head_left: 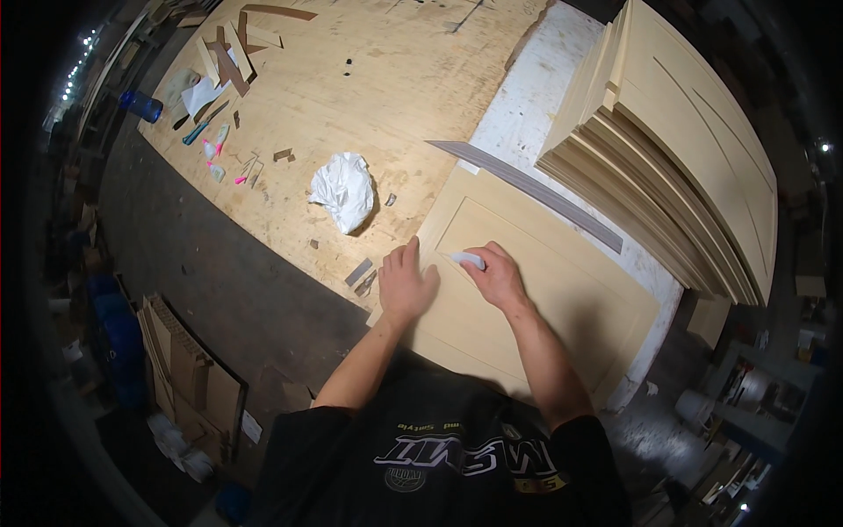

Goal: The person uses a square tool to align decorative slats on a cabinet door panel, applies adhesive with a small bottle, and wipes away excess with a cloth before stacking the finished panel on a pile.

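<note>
- On the near edge of the plywood worktop (pixel 395 79) lies a pale cabinet door panel (pixel 562 290) with a recessed centre field; both hands are on its left end.
- Left hand (pixel 406 283): flat, palm down, fingers spread and pointing away, pressing on the panel's left frame edge. Grasps nothing.
- Right hand (pixel 499 277): fingers curled over a small whitish pad (pixel 468 259), pinning it against the panel near the groove of the recess. Whether the pad is cloth or sanding sponge cannot be told.
- The two hands sit near each other, not touching; the pad lies between them, under the right fingertips.
- Long grey strip (pixel 527 189) lies slantwise along the far edge of the panel.
- Right of the strip, a tall stack of similar pale panels (pixel 667 149) rests on a white-stained part of the worktop, edges fanned out.
- Just left of the panel, a crumpled white rag (pixel 344 191) on the plywood, apart from the left hand.
- Small grey offcut (pixel 358 272) and a little dark scrap lie just beside the left hand, at the worktop's edge.
- Far left of the worktop: wood offcuts (pixel 230 48), paper sheet (pixel 202 92), pink and teal markers (pixel 215 145), all well apart from the hands.
- Blue bottle (pixel 140 106) at the far left corner.
- Floor at left: flattened cardboard (pixel 189 373) leaning in a bundle.
</note>
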A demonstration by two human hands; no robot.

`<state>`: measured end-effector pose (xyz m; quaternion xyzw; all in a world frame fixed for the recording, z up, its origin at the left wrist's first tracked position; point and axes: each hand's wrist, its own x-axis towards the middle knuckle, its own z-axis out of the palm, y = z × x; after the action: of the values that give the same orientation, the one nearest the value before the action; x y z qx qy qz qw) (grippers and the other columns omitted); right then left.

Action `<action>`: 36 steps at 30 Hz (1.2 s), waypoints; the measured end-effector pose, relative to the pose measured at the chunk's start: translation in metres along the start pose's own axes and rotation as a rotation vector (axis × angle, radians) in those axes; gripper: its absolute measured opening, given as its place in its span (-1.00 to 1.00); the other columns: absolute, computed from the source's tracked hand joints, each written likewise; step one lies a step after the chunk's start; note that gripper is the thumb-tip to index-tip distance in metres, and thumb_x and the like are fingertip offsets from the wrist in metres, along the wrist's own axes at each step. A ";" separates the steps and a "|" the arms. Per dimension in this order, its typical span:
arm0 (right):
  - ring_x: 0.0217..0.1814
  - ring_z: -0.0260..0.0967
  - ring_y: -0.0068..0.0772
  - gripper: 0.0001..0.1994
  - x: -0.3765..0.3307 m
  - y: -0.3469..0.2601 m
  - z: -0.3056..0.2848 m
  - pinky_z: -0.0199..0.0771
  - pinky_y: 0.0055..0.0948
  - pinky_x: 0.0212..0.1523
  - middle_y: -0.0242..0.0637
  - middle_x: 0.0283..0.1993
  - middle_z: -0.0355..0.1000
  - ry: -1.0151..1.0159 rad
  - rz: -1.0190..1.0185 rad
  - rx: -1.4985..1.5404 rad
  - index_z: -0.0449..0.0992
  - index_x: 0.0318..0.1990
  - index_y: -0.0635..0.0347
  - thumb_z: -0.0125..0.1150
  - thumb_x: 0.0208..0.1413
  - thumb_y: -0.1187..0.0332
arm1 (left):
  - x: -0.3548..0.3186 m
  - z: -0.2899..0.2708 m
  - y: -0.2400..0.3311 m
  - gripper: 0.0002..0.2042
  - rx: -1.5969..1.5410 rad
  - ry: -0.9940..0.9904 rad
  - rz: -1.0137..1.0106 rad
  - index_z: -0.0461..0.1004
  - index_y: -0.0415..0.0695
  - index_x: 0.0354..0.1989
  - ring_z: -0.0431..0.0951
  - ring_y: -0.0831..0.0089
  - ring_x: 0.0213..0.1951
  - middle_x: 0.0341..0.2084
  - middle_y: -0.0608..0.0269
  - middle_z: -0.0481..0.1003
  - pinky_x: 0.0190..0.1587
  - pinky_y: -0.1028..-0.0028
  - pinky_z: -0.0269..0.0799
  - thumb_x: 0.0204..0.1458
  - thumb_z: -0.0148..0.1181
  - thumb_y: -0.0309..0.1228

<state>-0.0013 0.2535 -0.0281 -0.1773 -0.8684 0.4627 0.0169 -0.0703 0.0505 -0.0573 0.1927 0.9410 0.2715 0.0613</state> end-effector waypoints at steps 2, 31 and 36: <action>-0.08 0.53 -0.02 -0.83 0.000 -0.003 0.000 0.55 -0.19 -0.03 -0.14 -0.19 0.55 -0.008 -0.023 -0.015 0.71 -0.10 0.09 0.38 0.22 0.27 | 0.000 0.000 -0.001 -0.29 -0.002 0.003 0.000 0.31 -0.12 0.42 0.42 0.04 0.16 0.12 0.02 0.45 0.19 0.06 0.32 0.09 0.27 -0.11; -0.10 0.59 -0.54 -0.73 -0.097 0.087 -0.023 0.54 -0.54 -0.15 -0.38 -0.07 0.63 0.129 0.342 0.434 0.60 0.14 0.25 0.32 0.34 0.41 | -0.002 0.010 0.005 -0.35 -0.078 0.091 0.153 0.34 -0.30 0.35 0.44 -0.19 0.07 0.00 -0.19 0.48 0.15 -0.05 0.36 0.12 0.25 -0.21; -0.09 0.62 -0.57 -0.74 -0.174 0.115 -0.076 0.52 -0.57 -0.19 -0.38 -0.08 0.64 0.493 0.393 0.524 0.60 0.12 0.22 0.31 0.35 0.39 | -0.006 0.003 -0.001 -0.34 -0.026 0.055 0.132 0.31 -0.34 0.38 0.42 -0.23 0.09 0.03 -0.24 0.48 0.18 -0.05 0.33 0.16 0.24 -0.21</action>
<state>0.2105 0.3165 -0.0541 -0.4350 -0.6409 0.6062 0.1803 -0.0647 0.0483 -0.0602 0.2461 0.9239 0.2922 0.0198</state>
